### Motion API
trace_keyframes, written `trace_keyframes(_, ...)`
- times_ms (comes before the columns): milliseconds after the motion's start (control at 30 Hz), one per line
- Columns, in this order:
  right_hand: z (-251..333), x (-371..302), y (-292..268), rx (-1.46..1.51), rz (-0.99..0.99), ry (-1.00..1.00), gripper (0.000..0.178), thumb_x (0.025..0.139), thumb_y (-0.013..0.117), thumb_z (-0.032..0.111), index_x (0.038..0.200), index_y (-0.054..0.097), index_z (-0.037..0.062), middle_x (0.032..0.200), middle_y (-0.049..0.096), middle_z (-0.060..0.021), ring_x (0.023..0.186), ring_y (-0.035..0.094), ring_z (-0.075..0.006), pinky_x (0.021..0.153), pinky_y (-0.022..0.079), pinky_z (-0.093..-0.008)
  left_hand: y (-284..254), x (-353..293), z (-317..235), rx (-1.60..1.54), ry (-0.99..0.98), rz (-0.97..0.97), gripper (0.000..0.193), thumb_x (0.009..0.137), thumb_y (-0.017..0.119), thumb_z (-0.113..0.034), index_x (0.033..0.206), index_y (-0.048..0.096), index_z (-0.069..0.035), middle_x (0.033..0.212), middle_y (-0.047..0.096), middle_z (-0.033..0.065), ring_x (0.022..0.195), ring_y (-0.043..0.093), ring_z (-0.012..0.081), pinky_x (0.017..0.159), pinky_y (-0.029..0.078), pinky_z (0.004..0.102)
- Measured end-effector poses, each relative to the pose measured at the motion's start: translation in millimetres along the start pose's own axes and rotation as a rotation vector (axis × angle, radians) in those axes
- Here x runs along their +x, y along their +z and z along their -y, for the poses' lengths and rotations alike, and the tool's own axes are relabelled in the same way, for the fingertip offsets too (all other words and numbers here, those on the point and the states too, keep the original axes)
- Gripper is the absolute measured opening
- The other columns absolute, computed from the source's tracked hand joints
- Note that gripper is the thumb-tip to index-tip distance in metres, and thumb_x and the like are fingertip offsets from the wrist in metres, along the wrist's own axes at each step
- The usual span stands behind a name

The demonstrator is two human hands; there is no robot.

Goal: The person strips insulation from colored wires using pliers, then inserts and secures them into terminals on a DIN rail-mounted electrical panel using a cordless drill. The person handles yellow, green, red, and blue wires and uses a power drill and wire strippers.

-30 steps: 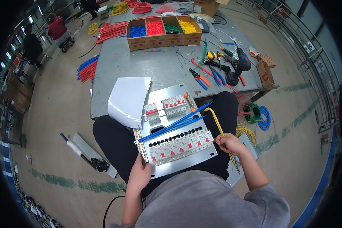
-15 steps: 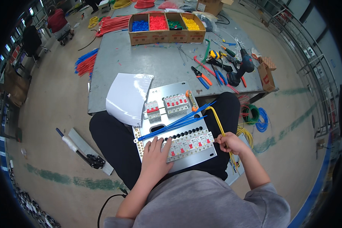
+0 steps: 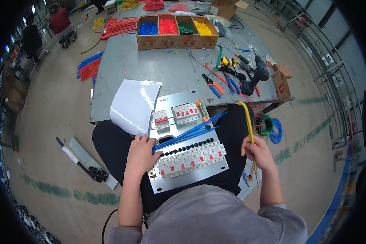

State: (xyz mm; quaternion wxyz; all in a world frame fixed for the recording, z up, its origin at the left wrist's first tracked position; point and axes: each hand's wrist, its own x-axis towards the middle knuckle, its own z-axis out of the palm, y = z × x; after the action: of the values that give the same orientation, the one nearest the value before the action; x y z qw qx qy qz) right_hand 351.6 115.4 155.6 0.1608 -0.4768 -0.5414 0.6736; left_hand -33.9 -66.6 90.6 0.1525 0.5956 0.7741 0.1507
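A metal mounting plate (image 3: 199, 172) lies across my lap. It carries a long row of circuit breakers (image 3: 192, 159), with a smaller breaker group (image 3: 186, 112) and a single breaker block (image 3: 161, 122) farther up. Several blue wires (image 3: 191, 134) slant over its middle. My left hand (image 3: 141, 155) rests at the plate's left edge, thumb spread, covering the blue wires' left ends and part of a brass terminal strip (image 3: 152, 172). Right of the plate, my right hand (image 3: 259, 153) is closed round a bundle of yellow wires (image 3: 249, 120) bent over at the top.
A white sheet (image 3: 135, 106) overlaps the plate's upper left. The grey table (image 3: 122, 67) ahead bears a divided cardboard box (image 3: 177, 42) of coloured caps, pliers (image 3: 212, 86) and a cordless drill (image 3: 255, 77). A long-handled tool (image 3: 95, 173) lies on the floor at left.
My left hand has slid left from the breakers to the plate's edge, over the blue wires' ends. My right hand has moved slightly right, away from the plate, with the yellow wires.
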Motion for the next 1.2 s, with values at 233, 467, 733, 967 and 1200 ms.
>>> trace_keyframes(233, 12, 15, 34, 0.096, 0.018, -0.112, 0.012, 0.104, 0.052, 0.01, 0.106, 0.062, 0.0038, 0.074, 0.065, -0.0046, 0.049, 0.04, -0.004, 0.045, 0.027, -0.0209, 13, 8, 19, -0.215, 0.036, 0.023, 0.021, 0.091, 0.077, -0.018, 0.103, 0.078, -0.001, 0.092, 0.072, 0.0156, 0.094, 0.068, 0.036, 0.086, 0.055, 0.0446)
trace_keyframes(467, -1, 10, 26, 0.155, -0.014, -0.091, 0.013, 0.105, 0.052, 0.009, 0.105, 0.064, 0.0042, 0.074, 0.064, -0.0019, 0.055, 0.044, -0.0036, 0.05, 0.032, -0.0203, 15, -4, 6, -0.259, 0.113, -0.086, 0.022, 0.091, 0.077, -0.018, 0.103, 0.077, -0.001, 0.085, 0.07, 0.0154, 0.085, 0.069, 0.0361, 0.078, 0.054, 0.046)
trace_keyframes(733, -14, 10, 23, 0.111, -0.042, -0.015, 0.011, 0.105, 0.054, 0.01, 0.105, 0.064, 0.0059, 0.072, 0.061, 0.0003, 0.053, 0.042, -0.0033, 0.048, 0.028, -0.0201, 2, -2, -9, -0.132, 0.138, -0.076, 0.018, 0.092, 0.074, -0.019, 0.101, 0.076, -0.003, 0.084, 0.072, 0.0128, 0.083, 0.07, 0.0334, 0.078, 0.054, 0.0463)
trace_keyframes(967, -23, 21, 29, 0.093, -0.009, 0.016, 0.012, 0.104, 0.055, 0.008, 0.105, 0.066, 0.0054, 0.072, 0.059, 0.0028, 0.055, 0.042, -0.0028, 0.05, 0.03, -0.0211, 6, -18, -22, -0.308, -0.036, 0.084, 0.023, 0.096, 0.073, -0.022, 0.107, 0.077, -0.002, 0.092, 0.076, 0.0182, 0.083, 0.073, 0.0383, 0.075, 0.057, 0.0461)
trace_keyframes(1200, -36, 35, 20, 0.077, -0.036, -0.013, 0.012, 0.101, 0.055, 0.005, 0.106, 0.066, 0.0038, 0.067, 0.047, 0.0065, 0.053, 0.039, -0.0026, 0.048, 0.028, -0.0222, 4, -28, -39, -0.321, -0.028, 0.109, 0.023, 0.098, 0.071, -0.023, 0.108, 0.077, -0.004, 0.086, 0.074, 0.0186, 0.079, 0.072, 0.0392, 0.071, 0.056, 0.0461)
